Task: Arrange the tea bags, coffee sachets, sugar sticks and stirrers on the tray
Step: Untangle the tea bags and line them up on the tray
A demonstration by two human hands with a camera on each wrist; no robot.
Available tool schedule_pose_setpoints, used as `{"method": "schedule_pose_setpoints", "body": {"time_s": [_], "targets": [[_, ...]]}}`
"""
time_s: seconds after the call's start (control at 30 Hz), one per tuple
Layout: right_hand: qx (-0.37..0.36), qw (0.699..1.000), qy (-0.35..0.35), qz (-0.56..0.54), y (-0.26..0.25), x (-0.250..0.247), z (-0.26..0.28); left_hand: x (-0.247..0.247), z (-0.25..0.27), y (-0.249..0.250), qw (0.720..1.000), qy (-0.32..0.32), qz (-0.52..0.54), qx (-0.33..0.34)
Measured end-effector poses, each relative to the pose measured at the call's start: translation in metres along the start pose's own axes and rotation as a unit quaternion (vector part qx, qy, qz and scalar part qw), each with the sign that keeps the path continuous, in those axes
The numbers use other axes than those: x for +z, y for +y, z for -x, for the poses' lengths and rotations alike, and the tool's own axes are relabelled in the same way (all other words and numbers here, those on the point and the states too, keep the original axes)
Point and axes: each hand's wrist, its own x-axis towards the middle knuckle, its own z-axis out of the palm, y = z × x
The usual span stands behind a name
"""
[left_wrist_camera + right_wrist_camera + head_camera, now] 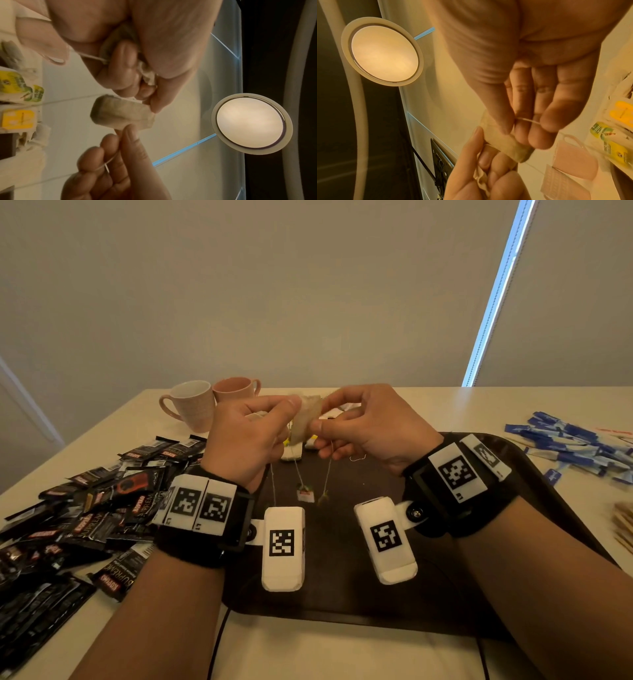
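While both hands hover above the far half of the dark tray [462,594], they share a tea bag [306,419] held up between them. The left hand [246,436] pinches one end of it with thumb and forefinger, and the left wrist view shows more crumpled tea bag paper tucked in its curled fingers [125,65]. The right hand [370,426] pinches the other end, a thin string [529,120] running across its curled fingers. Strings with small paper tags [305,494] dangle below the hands over the tray. More tea bags [291,453] lie at the tray's far edge. Black coffee sachets [85,515] are heaped along the left edge of the worktop [342,652], blue sugar sticks [575,446] lie scattered toward its right edge, and wooden stirrers [623,525] sit nearer on that side. Two mugs [191,404] stand at the far left.
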Motion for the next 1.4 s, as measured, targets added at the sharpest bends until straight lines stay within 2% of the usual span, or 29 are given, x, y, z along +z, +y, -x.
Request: {"method": "schedule_pose_setpoints", "body": {"time_s": [0.13, 0.27, 0.47, 0.73, 0.93, 1.13, 1.4], "targets": [[0.001, 1.0, -0.026, 0.004, 0.0, 0.0, 0.001, 0.001, 0.001, -0.001, 1.0, -0.016, 0.017, 0.007], [-0.007, 1.0, -0.011, 0.011, 0.0, -0.003, 0.0, 0.0, 0.001, -0.003, 1.0, -0.011, 0.027, 0.01], [-0.01, 1.0, -0.014, 0.011, -0.001, -0.004, 0.0, 0.002, 0.005, -0.003, 0.998, -0.004, -0.031, 0.055], [0.014, 0.998, 0.001, 0.056, 0.002, 0.0, -0.004, 0.005, 0.001, -0.001, 0.996, 0.062, 0.002, 0.06], [0.017, 0.993, -0.045, 0.104, 0.009, 0.001, -0.005, 0.005, 0.002, 0.005, 0.995, 0.056, 0.083, 0.027], [0.055, 0.984, -0.105, 0.137, 0.017, 0.001, -0.006, 0.003, 0.003, 0.008, 0.995, 0.043, 0.09, 0.018], [0.092, 0.965, -0.146, 0.195, 0.017, 0.008, -0.005, 0.004, 0.004, 0.01, 0.992, 0.049, 0.115, -0.005]]}}
